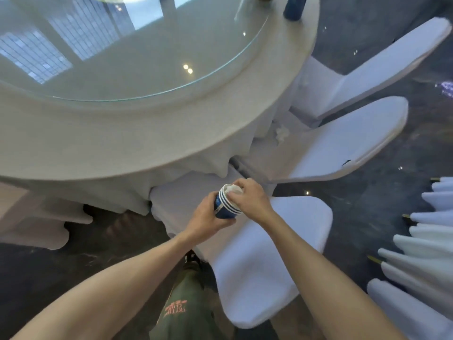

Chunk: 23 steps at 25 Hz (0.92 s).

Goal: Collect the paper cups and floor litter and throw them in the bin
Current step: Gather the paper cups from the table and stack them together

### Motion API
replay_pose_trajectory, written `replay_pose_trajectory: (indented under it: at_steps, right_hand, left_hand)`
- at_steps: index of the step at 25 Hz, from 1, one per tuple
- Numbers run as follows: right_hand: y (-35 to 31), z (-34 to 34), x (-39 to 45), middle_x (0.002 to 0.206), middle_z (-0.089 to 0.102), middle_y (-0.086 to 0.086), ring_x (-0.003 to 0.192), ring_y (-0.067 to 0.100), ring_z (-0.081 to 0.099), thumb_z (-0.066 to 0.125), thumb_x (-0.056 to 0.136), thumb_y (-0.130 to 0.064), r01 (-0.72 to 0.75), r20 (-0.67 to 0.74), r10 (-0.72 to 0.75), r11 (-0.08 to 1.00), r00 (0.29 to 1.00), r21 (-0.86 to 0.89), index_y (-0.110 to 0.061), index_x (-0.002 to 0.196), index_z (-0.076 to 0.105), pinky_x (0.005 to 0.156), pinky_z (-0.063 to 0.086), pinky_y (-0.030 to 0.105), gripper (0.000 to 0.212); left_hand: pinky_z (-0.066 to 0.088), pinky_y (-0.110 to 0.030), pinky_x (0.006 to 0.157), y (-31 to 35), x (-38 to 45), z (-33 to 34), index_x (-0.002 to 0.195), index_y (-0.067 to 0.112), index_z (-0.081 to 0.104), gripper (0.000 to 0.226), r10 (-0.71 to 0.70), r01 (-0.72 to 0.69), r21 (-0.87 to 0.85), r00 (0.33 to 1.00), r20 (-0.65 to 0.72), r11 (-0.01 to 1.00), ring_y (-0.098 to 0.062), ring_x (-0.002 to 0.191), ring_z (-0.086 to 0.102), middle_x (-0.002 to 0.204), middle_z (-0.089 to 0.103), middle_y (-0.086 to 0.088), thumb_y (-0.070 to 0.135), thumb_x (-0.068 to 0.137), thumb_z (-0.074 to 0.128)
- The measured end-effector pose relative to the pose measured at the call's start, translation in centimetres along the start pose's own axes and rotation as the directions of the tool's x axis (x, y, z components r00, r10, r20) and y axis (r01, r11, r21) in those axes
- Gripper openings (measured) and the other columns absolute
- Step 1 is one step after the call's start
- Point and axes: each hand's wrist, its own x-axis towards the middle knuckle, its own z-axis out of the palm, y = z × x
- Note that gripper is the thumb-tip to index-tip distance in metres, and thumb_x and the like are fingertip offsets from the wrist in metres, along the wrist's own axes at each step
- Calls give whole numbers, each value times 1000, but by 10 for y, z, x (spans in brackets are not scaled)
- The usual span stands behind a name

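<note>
A stack of blue paper cups [226, 210] with white rims sits in my left hand [206, 217], gripped around its side. My right hand [247, 196] is over the top cup's mouth, its fingers on a crumpled white tissue [232, 189] that lies inside it. Both hands hover above a white-covered chair [269, 253]. Another blue cup [294, 7] stands on the round table [122, 133] at its far right edge. A crumpled white tissue [282, 132] lies on the seat of a chair further right.
The big round table has a glass turntable [147, 57] on a white cloth. White-covered chairs [343, 138] ring it on the right. A row of covered chairs [421, 241] lines the right edge. Dark floor [367, 197] shows between them.
</note>
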Motion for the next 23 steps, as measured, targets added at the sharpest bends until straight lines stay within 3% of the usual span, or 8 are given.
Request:
replay_pose_trajectory:
  at_steps: [6, 9, 11, 13, 16, 18, 20, 23]
  right_hand:
    - [17, -81, -78, 117, 75, 7, 108, 28, 68, 52, 101, -34, 317, 51, -315, 947, 948, -47, -22, 120, 71, 93, 54, 43, 29]
    - [36, -115, -110, 96, 74, 5, 94, 29, 67, 43, 103, -42, 335, 169, -322, 941, 932, -56, -25, 92, 71, 87, 54, 49, 35]
    - [51, -134, -128, 90, 69, 1, 92, 29, 66, 32, 102, -58, 289, 282, -251, 952, 926, -101, -33, 75, 63, 85, 53, 46, 48]
    - [61, -148, -138, 108, 72, 2, 104, 27, 66, 21, 95, -76, 243, 363, -184, 962, 914, -123, -34, 96, 73, 94, 51, 42, 68]
    - [71, -176, -135, 126, 70, 5, 115, 25, 63, 20, 93, -82, 221, 395, -171, 972, 902, -85, -23, 124, 71, 105, 48, 42, 83]
    - [74, -195, -127, 118, 73, 4, 110, 23, 67, 29, 94, -79, 247, 334, -225, 969, 915, -25, -19, 117, 73, 102, 52, 46, 78]
    - [76, -214, -113, 108, 76, 2, 101, 20, 70, 44, 98, -64, 300, 238, -289, 954, 927, -10, -18, 111, 75, 95, 57, 50, 58]
    - [78, -243, -91, 119, 75, 0, 109, 16, 68, 56, 101, -39, 327, 153, -314, 943, 937, -64, -18, 120, 74, 98, 56, 43, 33]
  left_hand:
    - [57, -42, 89, 64, -53, 37, 130, 34, 54, 78, 101, -95, 42, 977, -190, 995, -13, 102, 67, 116, 67, 8, 51, 61, 86]
    - [58, -41, 87, 97, -76, 66, 129, 32, 55, 76, 121, -119, 23, 959, -257, 993, -11, 99, 68, 114, 67, 10, 47, 63, 89]
    - [59, -43, 88, 117, -91, 87, 129, 35, 54, 77, 121, -116, 35, 956, -268, 993, -11, 100, 69, 115, 67, 11, 48, 63, 91]
    - [60, -43, 89, 128, -95, 100, 129, 38, 54, 78, 123, -120, 29, 954, -273, 992, -9, 102, 69, 116, 67, 13, 49, 62, 92]
    - [60, -42, 90, 149, -90, 115, 128, 40, 55, 77, 115, -117, 9, 949, -293, 993, -9, 102, 70, 115, 68, 15, 47, 60, 91]
    - [60, -42, 89, 164, -80, 122, 128, 39, 56, 75, 104, -117, -26, 947, -302, 993, -8, 100, 70, 112, 69, 15, 44, 61, 89]
    - [60, -37, 88, 178, -68, 128, 131, 37, 55, 76, 78, -97, -42, 941, -329, 994, -9, 102, 69, 114, 68, 14, 42, 62, 87]
    - [52, -25, 84, 193, -45, 135, 134, 37, 55, 78, 32, -65, -84, 937, -347, 994, -10, 106, 66, 116, 67, 13, 38, 62, 86]
